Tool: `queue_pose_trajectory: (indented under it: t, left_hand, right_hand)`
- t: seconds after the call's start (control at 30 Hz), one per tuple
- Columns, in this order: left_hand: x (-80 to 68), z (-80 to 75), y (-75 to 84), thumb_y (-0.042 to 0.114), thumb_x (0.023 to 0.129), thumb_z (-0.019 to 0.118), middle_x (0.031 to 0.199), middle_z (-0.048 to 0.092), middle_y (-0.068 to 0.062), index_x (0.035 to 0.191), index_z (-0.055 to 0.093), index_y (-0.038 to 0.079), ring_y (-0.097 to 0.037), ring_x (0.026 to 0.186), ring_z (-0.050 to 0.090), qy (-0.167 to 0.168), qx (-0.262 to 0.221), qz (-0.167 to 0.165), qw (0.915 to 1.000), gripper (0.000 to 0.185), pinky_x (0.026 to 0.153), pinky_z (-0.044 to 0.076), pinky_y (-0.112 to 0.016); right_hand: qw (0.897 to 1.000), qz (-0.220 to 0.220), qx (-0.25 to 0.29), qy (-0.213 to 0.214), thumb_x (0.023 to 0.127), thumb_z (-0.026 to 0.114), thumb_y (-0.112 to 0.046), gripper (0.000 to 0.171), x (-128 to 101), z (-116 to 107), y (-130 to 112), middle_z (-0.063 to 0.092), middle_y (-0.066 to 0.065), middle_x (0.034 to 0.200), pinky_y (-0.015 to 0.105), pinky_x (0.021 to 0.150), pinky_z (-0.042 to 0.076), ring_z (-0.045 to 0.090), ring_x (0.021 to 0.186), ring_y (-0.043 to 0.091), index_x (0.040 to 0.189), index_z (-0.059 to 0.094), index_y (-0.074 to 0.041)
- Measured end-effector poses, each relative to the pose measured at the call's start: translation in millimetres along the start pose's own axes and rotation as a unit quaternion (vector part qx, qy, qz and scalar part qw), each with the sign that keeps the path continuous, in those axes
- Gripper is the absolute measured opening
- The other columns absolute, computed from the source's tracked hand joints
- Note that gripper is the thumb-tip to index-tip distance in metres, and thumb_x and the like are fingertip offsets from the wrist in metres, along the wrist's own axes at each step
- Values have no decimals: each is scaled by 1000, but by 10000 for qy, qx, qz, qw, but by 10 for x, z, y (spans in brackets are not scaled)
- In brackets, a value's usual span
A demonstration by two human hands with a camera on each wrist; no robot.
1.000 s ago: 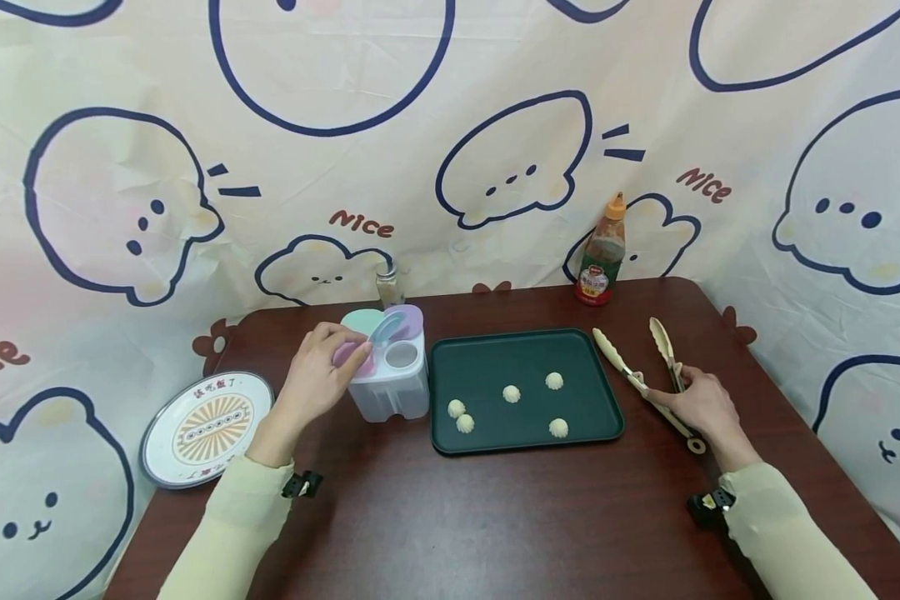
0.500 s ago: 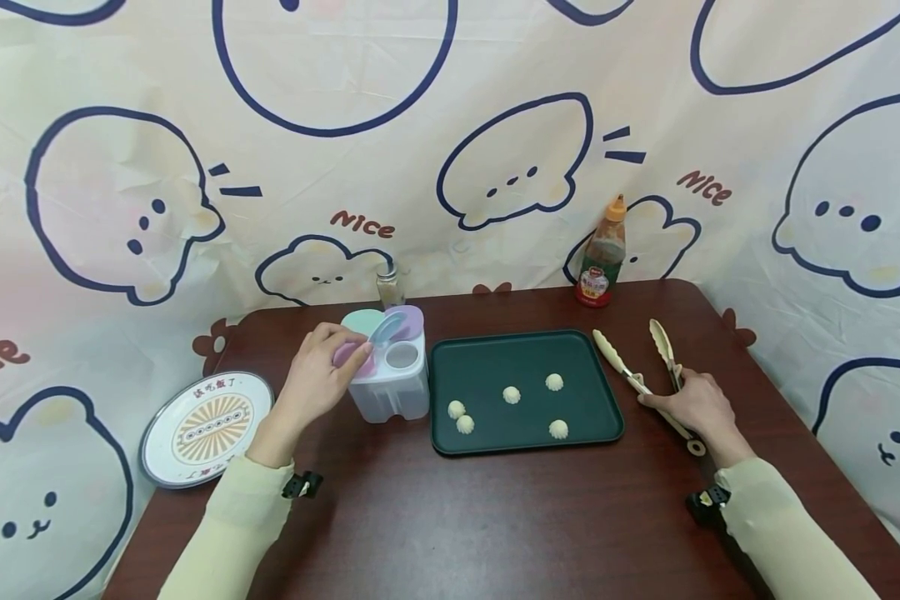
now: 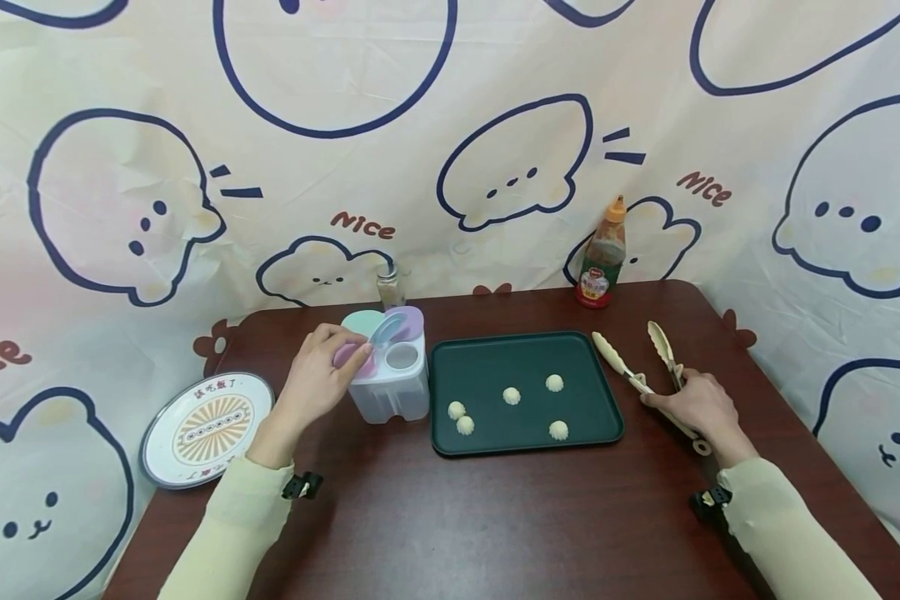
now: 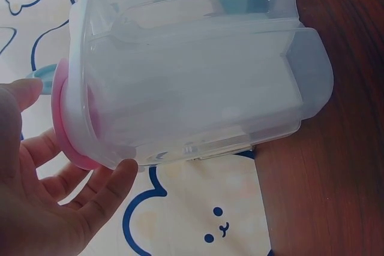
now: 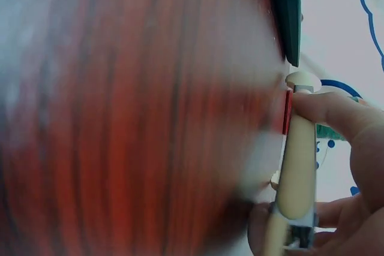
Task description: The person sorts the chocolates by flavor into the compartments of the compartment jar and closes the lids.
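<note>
Head view: the left hand (image 3: 317,377) is placed at the left side of the clear seasoning box (image 3: 392,372), and its fingertips (image 3: 360,350) touch the pink lid (image 3: 342,353); the fingers are only lightly bent and nothing is enclosed by them. The right hand (image 3: 701,406) is laid over the cream tongs (image 3: 648,367), which lie on the bench (image 3: 495,517) just to the right of the green tray (image 3: 525,390). In the right wrist view one tong arm is pinched between thumb and fingers.

A risk is judged here: the box is light and tall, so it could be tipped or pushed toward the tray if the lid is pulled sideways. The tongs could slip, because they are held near the hinge end only.

The five small dumplings (image 3: 512,395) sit in the tray's front half. The plate (image 3: 204,427) hangs partly over the bench's left edge. Free room is found in front of the tray; the sauce bottle (image 3: 602,254) and a small jar (image 3: 390,286) stand at the back edge.
</note>
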State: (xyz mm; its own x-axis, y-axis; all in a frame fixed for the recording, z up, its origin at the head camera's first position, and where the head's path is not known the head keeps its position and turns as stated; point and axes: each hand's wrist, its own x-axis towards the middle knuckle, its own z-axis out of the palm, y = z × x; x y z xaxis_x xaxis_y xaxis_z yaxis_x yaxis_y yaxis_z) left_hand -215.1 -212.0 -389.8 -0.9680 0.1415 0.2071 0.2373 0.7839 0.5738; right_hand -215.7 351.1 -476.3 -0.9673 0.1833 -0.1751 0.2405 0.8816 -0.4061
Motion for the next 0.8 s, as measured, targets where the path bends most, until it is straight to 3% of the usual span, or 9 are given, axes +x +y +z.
queue_pose_trajectory:
  t: [0.2, 0.37, 0.57, 0.8]
  left_hand:
    - [0, -5, 10, 55, 98, 52, 132, 54, -11, 124, 65, 14, -32, 128, 44, 1, 16, -16, 10000, 50, 108, 41, -63]
    - [-5, -6, 15, 56, 98, 51, 133, 53, -12, 125, 65, 14, -33, 129, 43, -39, 9, -87, 10000, 52, 108, 40, -64]
    - [-7, 0, 16, 56, 98, 51, 132, 53, -11, 124, 65, 14, -32, 129, 43, -21, 2, -77, 10000, 51, 108, 40, -63]
    - [-4, -6, 6, 56, 99, 50, 131, 54, -10, 124, 65, 14, -33, 129, 43, 3, 11, -37, 10000, 51, 110, 38, -63]
  right_hand:
    - [9999, -25, 150, 63, 81, 70, -61, 106, -36, -37, -21, 45, 39, 134, 60, 81, 48, 50, 110, 51, 146, 32, 14]
    - [9996, -35, 244, 141, 80, 70, -67, 112, -36, -43, -29, 43, 39, 136, 66, 89, 45, 48, 115, 52, 147, 31, 14]
    - [9996, 46, 137, 244, 78, 66, -73, 117, -32, -45, -18, 38, 40, 142, 70, 89, 43, 44, 120, 55, 150, 28, 11]
    - [9986, -238, 201, 423, 79, 61, -78, 116, -59, -42, -21, 37, 40, 144, 70, 89, 42, 43, 123, 57, 152, 30, 7]
